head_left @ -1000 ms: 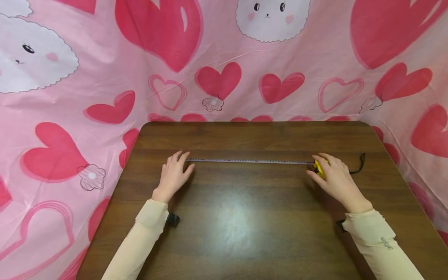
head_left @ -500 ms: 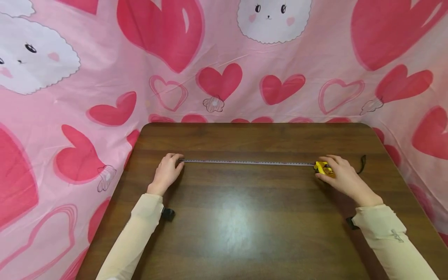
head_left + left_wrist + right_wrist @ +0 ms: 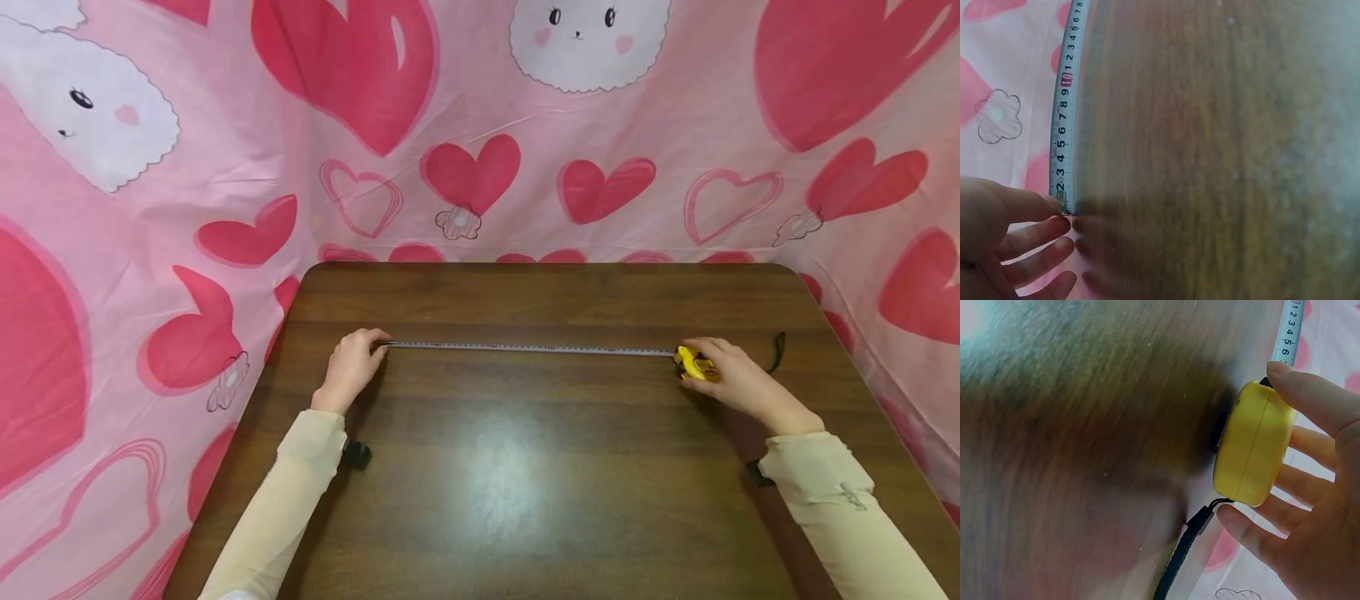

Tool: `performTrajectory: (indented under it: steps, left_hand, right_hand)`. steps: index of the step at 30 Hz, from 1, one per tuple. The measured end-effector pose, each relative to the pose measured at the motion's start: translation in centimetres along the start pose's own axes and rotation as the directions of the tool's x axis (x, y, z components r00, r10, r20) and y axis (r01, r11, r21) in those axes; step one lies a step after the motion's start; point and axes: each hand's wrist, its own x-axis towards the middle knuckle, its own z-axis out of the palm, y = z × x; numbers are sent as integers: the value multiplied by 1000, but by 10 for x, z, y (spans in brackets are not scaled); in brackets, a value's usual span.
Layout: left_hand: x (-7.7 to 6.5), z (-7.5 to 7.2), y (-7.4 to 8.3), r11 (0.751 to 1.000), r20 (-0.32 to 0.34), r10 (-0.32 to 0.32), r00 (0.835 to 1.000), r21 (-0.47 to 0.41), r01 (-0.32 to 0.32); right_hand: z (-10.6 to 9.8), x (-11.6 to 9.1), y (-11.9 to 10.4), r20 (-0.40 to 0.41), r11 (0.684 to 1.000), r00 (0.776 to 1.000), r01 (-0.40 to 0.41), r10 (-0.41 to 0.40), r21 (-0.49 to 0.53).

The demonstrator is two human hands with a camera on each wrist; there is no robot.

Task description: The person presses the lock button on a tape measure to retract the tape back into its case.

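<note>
A yellow tape measure (image 3: pixel 692 364) lies toward the right of the table, its pale marked blade (image 3: pixel 525 347) drawn out in a straight line to the left. My left hand (image 3: pixel 351 367) pinches the blade's free end between thumb and fingers; in the left wrist view the thumb covers the lowest numbers of the blade (image 3: pixel 1064 119). My right hand (image 3: pixel 738 383) grips the case. In the right wrist view the case (image 3: pixel 1254 444) sits within the curve of my fingers, with the thumb by the mouth where the blade comes out.
The brown wooden table (image 3: pixel 480 467) has rounded far corners. A black wrist strap (image 3: pixel 777 352) trails from the case to the right. Pink cloth (image 3: pixel 517 117) printed with hearts hangs behind and on both sides.
My left hand has moved left and its fingers have closed on the blade's end. My right hand and the case have shifted slightly right. More blade shows between the hands.
</note>
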Motion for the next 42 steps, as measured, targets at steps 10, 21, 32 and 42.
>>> performTrajectory:
  steps: [10,21,32,42]
  left_hand:
    - [-1,0,-3,1000,-17,0,1000,-18,0]
    - [-1,0,-4,1000,-35,17,999,-16,-18]
    - [-2,-2,-6,999,-30,40,999,-25,-40]
    - [-2,-5,-5,998,-41,55,998,-37,-57]
  right_hand:
    - [-4,2,2,60,1000,998,-8,7,9]
    - [-3,-2,10,31,995,996,87,-88,49]
    - [6,-8,17,-94,976,972,219,-216,18]
    - [5,-9,16,-134,975,967,222,-219,11]
